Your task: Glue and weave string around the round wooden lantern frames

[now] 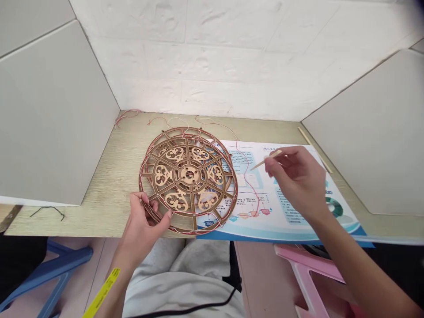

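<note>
A round wooden wheel model (189, 175) with cut-out scroll ornaments lies near the table's front edge, partly over a printed sheet. Red and white wires run around its rim. My left hand (145, 221) grips the rim at the lower left, thumb on top and fingers around the outer edge. To the right of the wheel, my right hand (298, 176) pinches a thin pointed wooden stick (265, 160) above the sheet, its tip towards the wheel and apart from it. A loose red wire (245, 172) trails from behind the wheel down across the sheet.
The printed sheet (281, 221) covers the table's right part. Grey panels (56, 110) (374, 132) stand on both sides, with a white wall (198, 57) behind. Wire ends (127, 115) lie at the back left, a dark twist tie (48, 209) at the front left, a thin wooden strip (314, 149) at the right.
</note>
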`<action>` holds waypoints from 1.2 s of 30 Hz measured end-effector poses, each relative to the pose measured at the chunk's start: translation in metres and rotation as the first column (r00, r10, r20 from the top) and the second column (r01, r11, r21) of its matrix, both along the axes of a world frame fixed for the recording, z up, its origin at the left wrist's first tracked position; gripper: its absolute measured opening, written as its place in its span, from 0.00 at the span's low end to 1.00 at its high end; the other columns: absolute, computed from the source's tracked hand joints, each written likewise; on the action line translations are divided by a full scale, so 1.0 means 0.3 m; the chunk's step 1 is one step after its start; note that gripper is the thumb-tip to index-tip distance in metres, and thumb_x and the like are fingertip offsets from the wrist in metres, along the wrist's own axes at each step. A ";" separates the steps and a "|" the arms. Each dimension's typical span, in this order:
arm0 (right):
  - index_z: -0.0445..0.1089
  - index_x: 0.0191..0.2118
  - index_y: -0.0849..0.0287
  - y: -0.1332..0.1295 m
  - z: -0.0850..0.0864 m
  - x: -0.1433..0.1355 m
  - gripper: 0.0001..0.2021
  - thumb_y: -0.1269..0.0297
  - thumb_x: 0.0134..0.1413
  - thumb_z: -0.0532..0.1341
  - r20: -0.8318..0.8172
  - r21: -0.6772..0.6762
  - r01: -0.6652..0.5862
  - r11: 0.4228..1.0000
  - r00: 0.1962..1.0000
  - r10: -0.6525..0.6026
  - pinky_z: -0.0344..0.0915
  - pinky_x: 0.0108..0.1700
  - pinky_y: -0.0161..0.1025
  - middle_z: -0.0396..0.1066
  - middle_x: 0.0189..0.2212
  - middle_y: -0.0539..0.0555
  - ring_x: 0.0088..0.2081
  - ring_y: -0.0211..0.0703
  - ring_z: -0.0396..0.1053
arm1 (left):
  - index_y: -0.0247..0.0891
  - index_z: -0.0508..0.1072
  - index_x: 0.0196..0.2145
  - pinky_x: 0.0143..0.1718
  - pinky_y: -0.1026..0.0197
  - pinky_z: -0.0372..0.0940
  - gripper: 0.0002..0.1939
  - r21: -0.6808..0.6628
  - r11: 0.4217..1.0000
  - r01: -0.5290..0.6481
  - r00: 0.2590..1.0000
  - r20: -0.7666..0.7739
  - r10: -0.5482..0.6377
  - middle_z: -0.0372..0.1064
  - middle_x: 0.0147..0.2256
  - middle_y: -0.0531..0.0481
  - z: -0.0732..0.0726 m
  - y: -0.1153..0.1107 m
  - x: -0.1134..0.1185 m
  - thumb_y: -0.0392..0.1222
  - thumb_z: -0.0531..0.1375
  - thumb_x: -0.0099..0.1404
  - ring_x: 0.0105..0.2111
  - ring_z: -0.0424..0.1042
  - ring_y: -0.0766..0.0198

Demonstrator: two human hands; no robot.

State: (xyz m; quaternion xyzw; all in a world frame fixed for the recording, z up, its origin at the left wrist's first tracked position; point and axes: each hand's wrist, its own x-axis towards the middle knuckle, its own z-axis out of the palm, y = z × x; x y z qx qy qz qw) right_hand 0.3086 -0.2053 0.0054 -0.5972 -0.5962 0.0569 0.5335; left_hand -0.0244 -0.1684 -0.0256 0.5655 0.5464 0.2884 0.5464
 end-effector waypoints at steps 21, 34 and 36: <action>0.76 0.51 0.68 -0.230 -0.177 -0.565 0.19 0.87 0.59 0.57 0.249 0.143 -0.201 0.969 0.955 0.161 0.79 0.54 0.44 0.78 0.50 0.68 0.58 0.53 0.74 | 0.47 0.48 0.38 0.25 0.67 0.63 0.28 -0.034 0.999 -0.040 0.999 0.001 0.041 0.57 0.33 0.60 0.016 -0.002 0.023 0.49 0.67 0.56 0.27 0.63 0.70; 0.67 0.64 0.70 -0.254 -0.211 -0.559 0.27 0.86 0.59 0.57 0.196 0.151 -0.247 0.957 0.956 0.216 0.81 0.52 0.48 0.80 0.47 0.66 0.57 0.55 0.75 | 0.47 0.47 0.38 0.22 0.70 0.59 0.28 -0.016 0.999 -0.044 0.999 0.004 0.044 0.57 0.33 0.62 0.032 -0.002 0.034 0.47 0.67 0.55 0.25 0.63 0.73; 0.66 0.65 0.66 -0.247 -0.199 -0.545 0.28 0.85 0.61 0.57 0.163 0.126 -0.252 0.960 0.959 0.230 0.81 0.51 0.48 0.81 0.46 0.65 0.56 0.53 0.76 | 0.47 0.47 0.38 0.23 0.70 0.61 0.28 -0.013 0.999 -0.041 0.999 -0.007 0.041 0.57 0.33 0.61 0.031 -0.003 0.033 0.47 0.67 0.55 0.26 0.64 0.72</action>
